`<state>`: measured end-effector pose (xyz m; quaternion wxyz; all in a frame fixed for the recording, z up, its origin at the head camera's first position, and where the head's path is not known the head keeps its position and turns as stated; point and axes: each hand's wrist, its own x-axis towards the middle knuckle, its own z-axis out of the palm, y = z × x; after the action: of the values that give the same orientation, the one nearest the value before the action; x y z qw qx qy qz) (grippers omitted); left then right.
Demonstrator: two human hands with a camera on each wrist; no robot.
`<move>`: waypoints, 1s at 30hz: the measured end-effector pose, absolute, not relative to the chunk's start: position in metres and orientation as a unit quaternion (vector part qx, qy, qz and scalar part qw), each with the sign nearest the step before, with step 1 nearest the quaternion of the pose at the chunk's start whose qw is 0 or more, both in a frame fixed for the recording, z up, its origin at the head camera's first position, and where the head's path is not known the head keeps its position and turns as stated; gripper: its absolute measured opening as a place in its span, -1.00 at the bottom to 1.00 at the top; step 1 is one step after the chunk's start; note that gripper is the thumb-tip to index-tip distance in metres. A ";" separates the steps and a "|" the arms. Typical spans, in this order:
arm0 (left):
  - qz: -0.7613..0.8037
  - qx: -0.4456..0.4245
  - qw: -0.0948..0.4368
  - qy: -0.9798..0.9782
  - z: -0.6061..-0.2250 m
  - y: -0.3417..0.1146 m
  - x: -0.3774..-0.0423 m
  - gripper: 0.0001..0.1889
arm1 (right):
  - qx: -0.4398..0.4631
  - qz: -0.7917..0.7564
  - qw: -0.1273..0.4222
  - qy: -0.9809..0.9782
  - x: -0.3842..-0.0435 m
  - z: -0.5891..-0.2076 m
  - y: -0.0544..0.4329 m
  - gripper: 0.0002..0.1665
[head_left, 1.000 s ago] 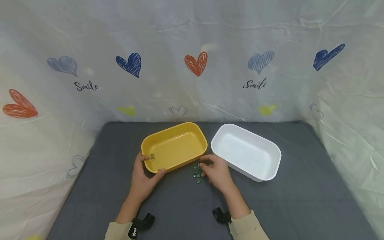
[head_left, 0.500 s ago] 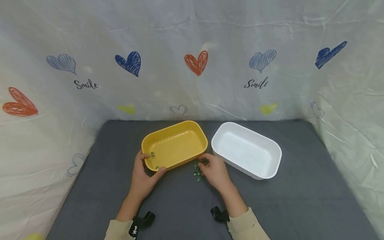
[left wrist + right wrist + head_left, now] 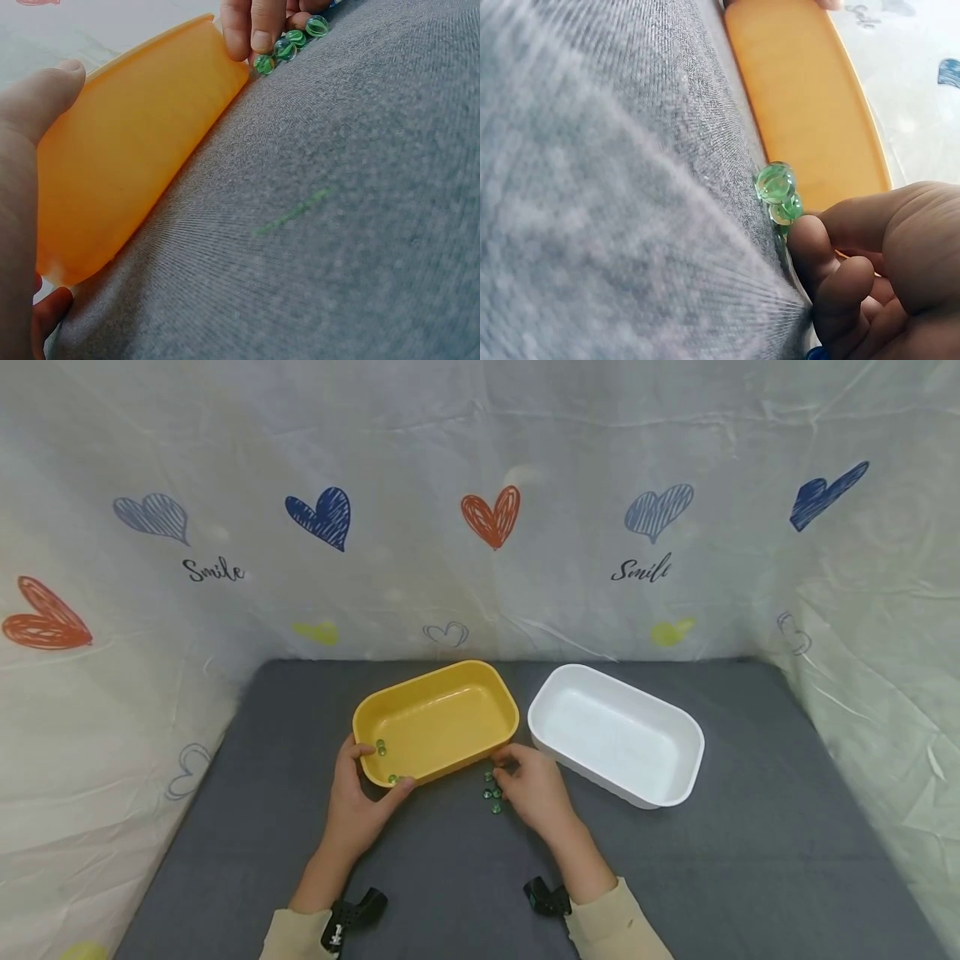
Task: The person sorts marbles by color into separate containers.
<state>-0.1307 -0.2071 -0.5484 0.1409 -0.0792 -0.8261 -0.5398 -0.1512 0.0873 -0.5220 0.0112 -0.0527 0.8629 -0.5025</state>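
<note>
A yellow plastic tray [image 3: 442, 714] sits on the grey cloth, its near left corner gripped by my left hand [image 3: 362, 806]. The thumb lies over the near rim and a finger reaches over the left end. Inside that end are several green glass marbles [image 3: 381, 747], some partly behind the thumb. My right hand [image 3: 534, 783] is low at the tray's near right side, fingers bent, fingertips against a small group of marbles [image 3: 285, 49] on the cloth. In the right wrist view a fingertip covers part of one marble [image 3: 786, 210]; whether one is pinched is hidden.
A white plastic tray [image 3: 615, 735] stands to the right of the yellow one, just beyond my right hand. Behind the grey cloth [image 3: 450, 877] rises a pale curtain [image 3: 405, 585] printed with hearts. Each wrist carries a small black camera [image 3: 547, 897].
More marbles show in the yellow tray near my left thumb, and fewer lie on the cloth. My right hand has shifted slightly left toward the tray wall. The left hand keeps its grip.
</note>
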 end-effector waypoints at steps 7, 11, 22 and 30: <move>-0.544 -0.082 0.143 -0.823 -0.549 -0.207 -0.131 -0.20 | -0.054 -0.510 0.015 0.858 -0.150 -0.524 0.088 -0.81; -0.545 -0.084 0.143 -0.822 -0.550 -0.207 -0.132 -0.22 | -0.055 -0.514 0.021 0.856 -0.149 -0.523 0.089 -0.80; -0.543 -0.088 0.147 -0.822 -0.550 -0.208 -0.130 -0.25 | -0.071 -0.516 0.042 0.853 -0.146 -0.515 0.093 -0.78; -0.543 -0.088 0.146 -0.822 -0.550 -0.208 -0.130 -0.25 | -0.083 -0.520 0.052 0.849 -0.146 -0.505 0.096 -0.78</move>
<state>-0.1300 -0.2083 -0.5503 0.1462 -0.0879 -0.8223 -0.5428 -0.1455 0.0960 -0.5052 0.0519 -0.0829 0.8486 -0.5199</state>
